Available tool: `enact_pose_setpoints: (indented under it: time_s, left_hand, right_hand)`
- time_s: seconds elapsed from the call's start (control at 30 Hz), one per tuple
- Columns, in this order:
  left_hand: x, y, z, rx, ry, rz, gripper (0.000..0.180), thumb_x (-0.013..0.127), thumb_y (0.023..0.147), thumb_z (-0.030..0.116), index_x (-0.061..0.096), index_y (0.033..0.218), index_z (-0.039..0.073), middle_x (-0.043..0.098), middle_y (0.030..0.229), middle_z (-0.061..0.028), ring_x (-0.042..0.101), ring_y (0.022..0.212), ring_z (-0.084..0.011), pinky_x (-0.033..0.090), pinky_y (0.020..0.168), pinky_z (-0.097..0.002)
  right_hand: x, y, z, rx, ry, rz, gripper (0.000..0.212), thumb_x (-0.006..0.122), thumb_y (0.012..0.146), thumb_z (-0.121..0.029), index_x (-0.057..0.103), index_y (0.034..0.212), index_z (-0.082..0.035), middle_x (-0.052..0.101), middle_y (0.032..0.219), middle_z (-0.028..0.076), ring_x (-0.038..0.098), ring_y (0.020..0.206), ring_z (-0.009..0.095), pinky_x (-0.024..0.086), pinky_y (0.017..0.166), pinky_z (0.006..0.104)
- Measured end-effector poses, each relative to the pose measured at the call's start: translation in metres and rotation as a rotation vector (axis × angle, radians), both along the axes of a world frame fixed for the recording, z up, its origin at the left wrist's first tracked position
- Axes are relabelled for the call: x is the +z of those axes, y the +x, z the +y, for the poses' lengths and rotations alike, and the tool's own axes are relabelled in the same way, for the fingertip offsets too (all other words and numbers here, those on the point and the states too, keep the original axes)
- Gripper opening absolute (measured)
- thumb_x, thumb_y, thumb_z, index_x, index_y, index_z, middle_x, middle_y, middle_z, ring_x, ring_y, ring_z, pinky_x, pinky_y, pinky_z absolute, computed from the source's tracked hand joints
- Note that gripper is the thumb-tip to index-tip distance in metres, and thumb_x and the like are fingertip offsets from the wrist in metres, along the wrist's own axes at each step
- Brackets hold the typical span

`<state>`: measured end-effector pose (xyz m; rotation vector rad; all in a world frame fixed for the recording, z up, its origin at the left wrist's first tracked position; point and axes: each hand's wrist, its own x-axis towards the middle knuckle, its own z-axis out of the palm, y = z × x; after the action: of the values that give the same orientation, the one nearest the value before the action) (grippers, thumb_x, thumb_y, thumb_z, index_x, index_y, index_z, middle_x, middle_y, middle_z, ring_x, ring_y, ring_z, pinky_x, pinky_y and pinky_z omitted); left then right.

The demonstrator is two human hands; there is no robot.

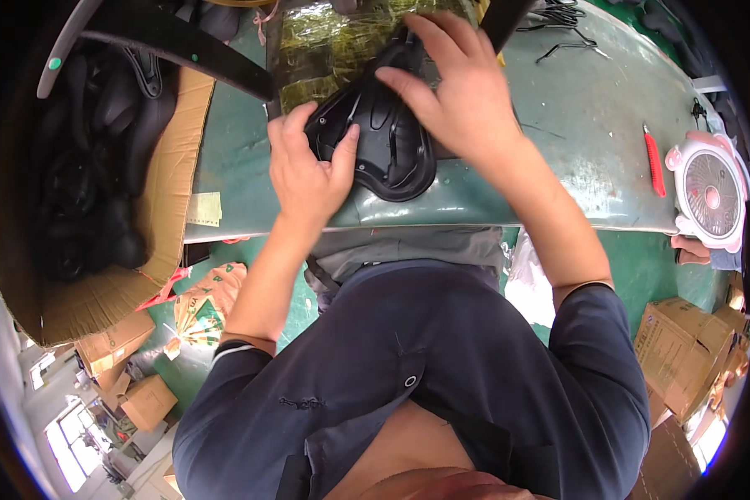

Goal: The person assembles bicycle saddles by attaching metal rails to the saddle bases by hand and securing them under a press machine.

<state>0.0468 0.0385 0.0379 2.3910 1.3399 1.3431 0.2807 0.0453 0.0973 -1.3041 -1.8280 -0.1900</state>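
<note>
A black bicycle saddle [389, 154] lies underside up on the table in front of me, its wide rounded end toward me and its narrow nose pointing away. My left hand [310, 162] grips its left edge, the thumb on the upper face and the other fingers bent round the outer rim. At the far end, my right hand [467, 92] holds the nose between thumb and fingers, slightly blurred. Beneath the saddle's far part is a block wrapped in shiny yellowish tape [321, 42]. Small screws or rivets show along the saddle's rim.
A cardboard box [183, 142] of black saddles stands at the left, with a dark bar [183, 58] crossing above it. On the green table [575, 150] lie a red-handled tool [654, 162] and black metal wires [571, 42]. A pink-white fan [710, 192] stands at the right edge.
</note>
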Motion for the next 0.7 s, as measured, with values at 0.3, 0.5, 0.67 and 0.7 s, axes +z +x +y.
enact_pose_setpoints:
  time_s: [0.3, 0.5, 0.67, 0.7]
  left_hand:
    - [0.009, 0.035, 0.038, -0.084, 0.05, 0.09, 0.023, 0.08, 0.091, 0.017, 0.069, 0.085, -0.002, 0.065, 0.14, -0.0295, 0.065, 0.118, -0.0479, 0.053, 0.099, -0.0509]
    - [-0.003, 0.044, 0.084, -0.002, 0.159, 0.022, 0.022, 0.077, 0.094, 0.015, 0.07, 0.082, -0.001, 0.075, 0.124, -0.0179, 0.074, 0.099, -0.0394, 0.059, 0.087, -0.0451]
    - [-0.007, 0.043, 0.09, -0.008, 0.16, -0.016, 0.02, 0.077, 0.094, 0.016, 0.07, 0.084, 0.0, 0.076, 0.122, -0.0163, 0.074, 0.099, -0.0386, 0.06, 0.086, -0.0439]
    - [-0.008, 0.042, 0.09, -0.014, 0.159, -0.001, 0.018, 0.078, 0.094, 0.017, 0.07, 0.091, 0.001, 0.074, 0.126, -0.0174, 0.073, 0.104, -0.0388, 0.059, 0.088, -0.0443]
  right_hand:
    - [-0.045, -0.017, 0.006, -0.115, -0.174, 0.064, 0.045, 0.075, 0.082, -0.023, 0.072, 0.119, 0.003, 0.072, 0.121, 0.023, 0.078, 0.093, 0.038, 0.064, 0.08, 0.0463]
    - [-0.05, -0.015, 0.054, -0.096, 0.017, 0.095, 0.024, 0.076, 0.08, -0.024, 0.07, 0.094, -0.005, 0.07, 0.095, 0.012, 0.074, 0.074, 0.035, 0.061, 0.065, 0.0465]
    - [-0.057, -0.018, 0.059, -0.131, 0.065, 0.102, 0.037, 0.078, 0.087, -0.034, 0.073, 0.108, -0.004, 0.076, 0.116, 0.014, 0.078, 0.08, 0.034, 0.063, 0.066, 0.043]
    - [-0.055, -0.019, 0.056, -0.17, 0.014, 0.118, 0.047, 0.078, 0.089, -0.04, 0.072, 0.115, -0.001, 0.076, 0.12, 0.017, 0.078, 0.085, 0.036, 0.063, 0.069, 0.0432]
